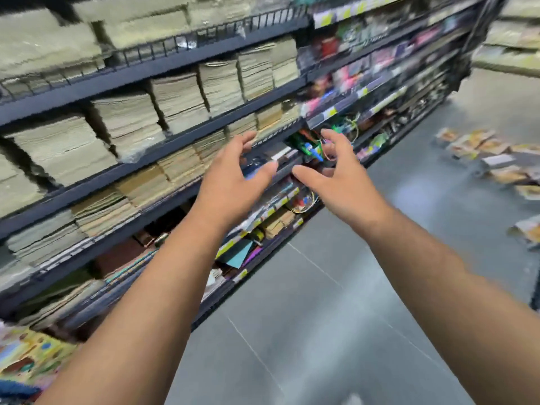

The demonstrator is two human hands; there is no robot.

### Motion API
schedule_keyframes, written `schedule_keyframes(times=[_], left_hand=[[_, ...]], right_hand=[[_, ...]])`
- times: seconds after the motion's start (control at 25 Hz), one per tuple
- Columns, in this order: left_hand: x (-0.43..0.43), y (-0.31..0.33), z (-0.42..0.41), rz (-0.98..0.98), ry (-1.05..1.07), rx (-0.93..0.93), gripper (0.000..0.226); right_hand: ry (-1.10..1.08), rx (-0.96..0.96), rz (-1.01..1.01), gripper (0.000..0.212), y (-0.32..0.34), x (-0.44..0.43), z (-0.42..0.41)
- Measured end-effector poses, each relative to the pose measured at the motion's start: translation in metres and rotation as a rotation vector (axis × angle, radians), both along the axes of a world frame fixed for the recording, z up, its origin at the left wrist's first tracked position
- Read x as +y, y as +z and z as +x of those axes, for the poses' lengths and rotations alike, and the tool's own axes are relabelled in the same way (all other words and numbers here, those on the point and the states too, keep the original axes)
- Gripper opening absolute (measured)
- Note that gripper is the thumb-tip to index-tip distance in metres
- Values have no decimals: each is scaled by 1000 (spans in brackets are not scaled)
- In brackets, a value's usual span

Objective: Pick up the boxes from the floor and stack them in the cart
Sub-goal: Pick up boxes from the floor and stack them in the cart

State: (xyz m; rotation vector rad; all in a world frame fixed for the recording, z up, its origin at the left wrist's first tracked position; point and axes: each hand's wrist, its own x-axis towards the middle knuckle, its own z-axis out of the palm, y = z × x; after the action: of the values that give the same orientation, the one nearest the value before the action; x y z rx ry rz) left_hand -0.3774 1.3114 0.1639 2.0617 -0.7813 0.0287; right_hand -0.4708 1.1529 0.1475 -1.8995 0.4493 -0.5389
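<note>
Both my arms reach forward in a shop aisle. My left hand (233, 173) and my right hand (336, 173) are open, fingers spread, palms facing each other, with nothing between them. They hang in front of the dark shelving. Several flat boxes (479, 153) with yellow and white printed faces lie scattered on the grey floor at the far right, well away from both hands. No cart shows in the view. The picture is blurred by motion.
Dark metal shelves (181, 135) run along the left, packed with stacks of beige paper goods and coloured stationery. Grey tiled floor (321, 317) fills the lower right. More shelving (514, 48) stands at the far right. Colourful packages (29, 358) sit at the bottom left.
</note>
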Motion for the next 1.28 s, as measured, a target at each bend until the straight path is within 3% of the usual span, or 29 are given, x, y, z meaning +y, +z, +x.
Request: schedule_keyframes(times=[0.16,0.76,1.08,1.28], left_hand=[[-97,9,-9,24,-193,-76,57],[-462,52,-56,-122,-498,-65,57],[-635,90,-14,-210,-660,-174,59],[-746,110,37,-286,-754,-104,60]], right_hand=[[-168,-48,7,75,9,-86,-28],[-509,-88,-94,73,66,-399,-120],[-623,-134,-185,71,112,-538,-86],[-741,-196,-205,72,133,-627,-49]])
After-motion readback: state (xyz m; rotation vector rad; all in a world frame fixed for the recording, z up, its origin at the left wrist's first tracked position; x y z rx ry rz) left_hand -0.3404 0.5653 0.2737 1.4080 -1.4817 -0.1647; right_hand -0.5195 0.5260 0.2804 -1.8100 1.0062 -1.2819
